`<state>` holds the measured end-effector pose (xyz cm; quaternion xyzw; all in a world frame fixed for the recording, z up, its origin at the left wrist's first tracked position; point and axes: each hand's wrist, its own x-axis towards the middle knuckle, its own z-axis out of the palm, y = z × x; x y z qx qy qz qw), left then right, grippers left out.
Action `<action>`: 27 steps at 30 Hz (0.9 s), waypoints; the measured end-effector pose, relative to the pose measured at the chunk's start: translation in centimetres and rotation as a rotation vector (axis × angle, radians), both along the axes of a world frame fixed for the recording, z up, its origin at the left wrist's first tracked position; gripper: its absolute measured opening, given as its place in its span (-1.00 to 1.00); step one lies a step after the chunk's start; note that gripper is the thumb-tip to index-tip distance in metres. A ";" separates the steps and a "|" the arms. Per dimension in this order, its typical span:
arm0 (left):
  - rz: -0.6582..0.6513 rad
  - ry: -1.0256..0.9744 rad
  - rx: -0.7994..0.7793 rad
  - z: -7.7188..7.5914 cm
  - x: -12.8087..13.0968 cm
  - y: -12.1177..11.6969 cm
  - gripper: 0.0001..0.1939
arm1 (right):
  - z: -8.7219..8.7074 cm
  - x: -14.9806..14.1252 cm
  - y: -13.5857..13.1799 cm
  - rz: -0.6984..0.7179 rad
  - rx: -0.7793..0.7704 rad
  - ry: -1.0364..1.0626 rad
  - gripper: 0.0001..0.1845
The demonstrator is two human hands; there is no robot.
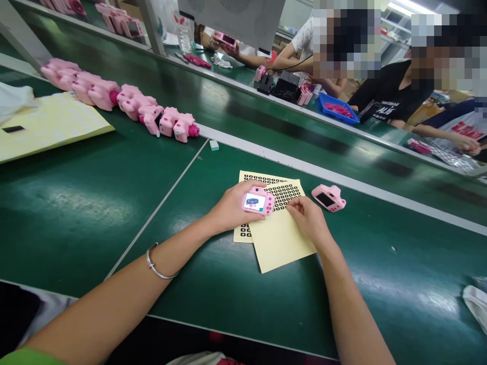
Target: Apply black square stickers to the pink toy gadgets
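My left hand (230, 207) is wrapped around a small pink toy camera (269, 198). The camera's lit screen faces up and shows a bluish picture on white, with pink buttons at its right. Under it lie two overlapping pale yellow sticker sheets (283, 246) with rows of small black square stickers; the lower part of the top sheet is bare. Thumb and forefinger of my right hand (310, 220) are pinched together at the right of the sticker rows; whatever is between the fingertips is too small to tell. Just beyond that hand rests another pink camera (330, 198), its screen dark.
A row of pink toy cameras (129, 101) lines the bench's far left edge. Nearby lie a small white-and-teal block (214, 145) and a large yellow sheet (57, 124). Across the raised rail, co-workers sit near a blue tray (338, 108) of pink parts.
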<state>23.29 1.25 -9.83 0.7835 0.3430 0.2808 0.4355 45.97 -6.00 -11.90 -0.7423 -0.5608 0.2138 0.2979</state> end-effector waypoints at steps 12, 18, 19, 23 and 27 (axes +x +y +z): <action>-0.001 0.017 0.071 -0.4 0.7 -1.2 -0.36 | 2.6 -5.8 -1.2 0.053 0.379 0.161 -0.83; -0.037 0.015 0.083 -0.4 1.4 -2.5 -0.49 | 2.1 -7.9 -1.3 0.060 0.449 -0.072 -0.88; -0.034 0.018 0.074 -0.4 1.5 -2.6 -0.49 | 1.9 -7.9 -1.3 0.056 0.452 -0.074 -0.88; -0.019 0.004 0.052 -0.5 1.5 -2.8 -0.46 | 1.7 -7.7 -1.4 0.047 0.475 -0.084 -0.88; -0.007 -0.007 0.059 -0.7 1.5 -2.8 -0.44 | 1.7 -7.8 -1.4 0.029 0.488 -0.086 -0.88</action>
